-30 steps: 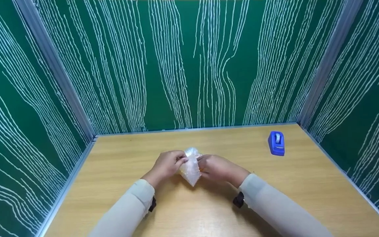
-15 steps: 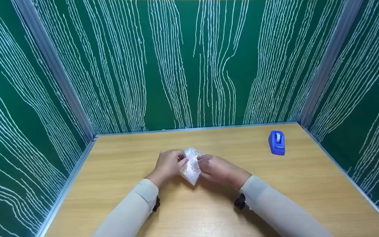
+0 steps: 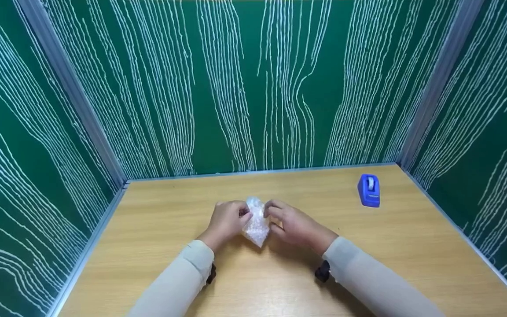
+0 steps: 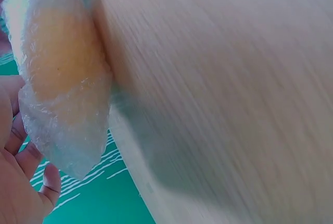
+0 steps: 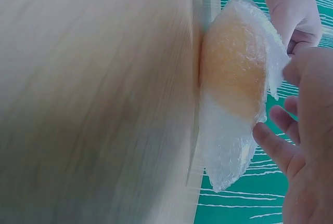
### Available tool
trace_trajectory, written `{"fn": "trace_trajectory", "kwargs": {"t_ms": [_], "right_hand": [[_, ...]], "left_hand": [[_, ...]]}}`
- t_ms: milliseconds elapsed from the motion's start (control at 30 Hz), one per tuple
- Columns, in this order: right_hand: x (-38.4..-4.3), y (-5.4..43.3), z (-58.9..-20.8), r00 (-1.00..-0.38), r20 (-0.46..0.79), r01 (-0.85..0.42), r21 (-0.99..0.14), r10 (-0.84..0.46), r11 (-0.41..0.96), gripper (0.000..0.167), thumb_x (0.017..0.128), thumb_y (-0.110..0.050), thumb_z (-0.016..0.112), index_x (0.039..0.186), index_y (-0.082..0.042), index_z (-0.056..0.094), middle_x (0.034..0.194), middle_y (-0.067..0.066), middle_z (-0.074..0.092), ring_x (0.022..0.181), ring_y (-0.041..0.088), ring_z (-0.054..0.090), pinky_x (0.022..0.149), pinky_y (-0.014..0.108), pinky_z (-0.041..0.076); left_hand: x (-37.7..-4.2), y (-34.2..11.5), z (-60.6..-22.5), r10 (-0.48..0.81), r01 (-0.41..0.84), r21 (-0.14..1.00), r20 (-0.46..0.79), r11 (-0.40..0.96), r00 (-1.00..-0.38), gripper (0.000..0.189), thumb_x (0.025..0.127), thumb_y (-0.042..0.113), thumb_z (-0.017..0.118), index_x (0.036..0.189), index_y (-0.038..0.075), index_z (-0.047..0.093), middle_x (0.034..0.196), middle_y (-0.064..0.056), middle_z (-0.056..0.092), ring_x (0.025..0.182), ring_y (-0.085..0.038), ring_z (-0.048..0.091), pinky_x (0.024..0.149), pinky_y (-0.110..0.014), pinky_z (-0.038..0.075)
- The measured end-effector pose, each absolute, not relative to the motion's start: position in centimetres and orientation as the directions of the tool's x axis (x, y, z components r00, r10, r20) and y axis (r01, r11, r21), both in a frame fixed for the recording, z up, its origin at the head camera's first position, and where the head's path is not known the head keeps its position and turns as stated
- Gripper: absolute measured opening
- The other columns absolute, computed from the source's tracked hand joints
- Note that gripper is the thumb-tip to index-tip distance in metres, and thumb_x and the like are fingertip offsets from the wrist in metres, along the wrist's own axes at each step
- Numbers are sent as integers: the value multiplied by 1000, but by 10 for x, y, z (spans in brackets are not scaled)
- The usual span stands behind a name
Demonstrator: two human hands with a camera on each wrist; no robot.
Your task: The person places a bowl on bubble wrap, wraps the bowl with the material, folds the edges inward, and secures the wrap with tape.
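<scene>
A bubble-wrap bundle (image 3: 257,226) with pointed ends sits on the table between both hands. Something rounded and orange-yellow (image 4: 65,57) shows through the wrap in the left wrist view; its kind cannot be made out. My left hand (image 3: 227,220) pinches the bundle's upper left side between thumb and fingers. On the other side is my right hand (image 3: 292,223), its fingers spread and slightly bent. In the right wrist view, the right thumb touches the wrap (image 5: 229,151) and the index fingertip meets a loose flap near the left hand.
A blue tape dispenser (image 3: 369,191) with a roll of clear tape stands at the table's back right. The wooden table (image 3: 170,202) is bounded by green panels (image 3: 218,88) with white wavy lines and grey metal posts (image 3: 438,83).
The right hand's fingers have spread and lifted from their closer hold on the wrap's right side. The left hand keeps its grip, and the bundle has barely shifted.
</scene>
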State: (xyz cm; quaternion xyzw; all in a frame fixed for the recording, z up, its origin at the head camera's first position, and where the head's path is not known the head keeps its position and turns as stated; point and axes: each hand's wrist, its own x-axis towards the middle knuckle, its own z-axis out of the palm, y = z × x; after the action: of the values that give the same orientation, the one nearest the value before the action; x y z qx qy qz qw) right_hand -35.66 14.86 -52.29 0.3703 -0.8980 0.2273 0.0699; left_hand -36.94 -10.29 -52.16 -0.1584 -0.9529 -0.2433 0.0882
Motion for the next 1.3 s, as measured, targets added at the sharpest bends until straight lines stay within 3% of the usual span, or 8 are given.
{"fn": "trace_trajectory", "kwargs": {"t_ms": [100,233,400,600,800,967,1133,1300], "right_hand": [[-358,147,-523,-666,300,-745,-315,-683,589,23,112,-23,68,129,-17,81,149,5,71,145,30,67,126,51,54],[-361,145,-526,-561,319,-827,-205,-764,523,28,113,-28,68,124,-8,85,140,9,79,142,32,69,126,51,54],[-363,143,-528,-517,315,-855,-146,-796,498,29,113,-30,70,122,-8,85,135,8,83,138,31,72,124,51,56],[-362,143,-526,-575,256,-818,-183,-777,545,31,114,-35,68,127,-12,85,141,5,81,143,28,70,128,49,53],[-362,143,-525,-589,255,-808,-206,-767,552,32,113,-35,69,130,-12,84,139,5,81,140,27,70,126,48,55],[-363,143,-526,-598,259,-801,-222,-758,556,32,113,-36,70,130,-12,84,138,5,81,139,26,70,125,46,55],[-361,144,-524,-640,234,-764,-289,-732,576,35,114,-39,69,134,-15,84,143,3,80,145,26,68,129,48,52],[-362,151,-524,-726,215,-669,-441,-653,598,34,112,-38,73,136,-17,84,149,5,77,152,31,64,131,55,48]], "left_hand": [[-369,-103,-523,250,337,453,242,826,-938,16,108,33,81,109,17,83,103,2,83,95,-20,71,109,-47,57],[-366,-103,-524,226,312,508,224,803,-948,12,106,26,83,112,16,81,108,0,79,98,-20,69,103,-43,65],[-363,-111,-522,233,316,562,216,765,-948,18,104,23,84,117,10,80,115,-4,72,106,-23,68,109,-46,64],[-364,-130,-524,272,336,616,200,712,-941,10,105,20,83,110,11,83,121,-3,70,116,-25,68,112,-48,61],[-363,-141,-528,275,340,626,201,702,-940,9,107,19,80,113,13,83,124,-3,70,124,-26,68,118,-49,59],[-352,-130,-522,434,492,445,233,749,-871,29,111,31,74,131,12,84,139,-7,76,136,-31,68,125,-54,53],[-339,-120,-519,551,566,259,138,782,-823,46,114,51,66,152,27,75,157,2,72,153,-28,60,134,-58,41],[-336,-117,-520,569,583,190,125,790,-813,44,113,53,66,150,31,76,156,5,73,154,-26,61,134,-66,38]]}}
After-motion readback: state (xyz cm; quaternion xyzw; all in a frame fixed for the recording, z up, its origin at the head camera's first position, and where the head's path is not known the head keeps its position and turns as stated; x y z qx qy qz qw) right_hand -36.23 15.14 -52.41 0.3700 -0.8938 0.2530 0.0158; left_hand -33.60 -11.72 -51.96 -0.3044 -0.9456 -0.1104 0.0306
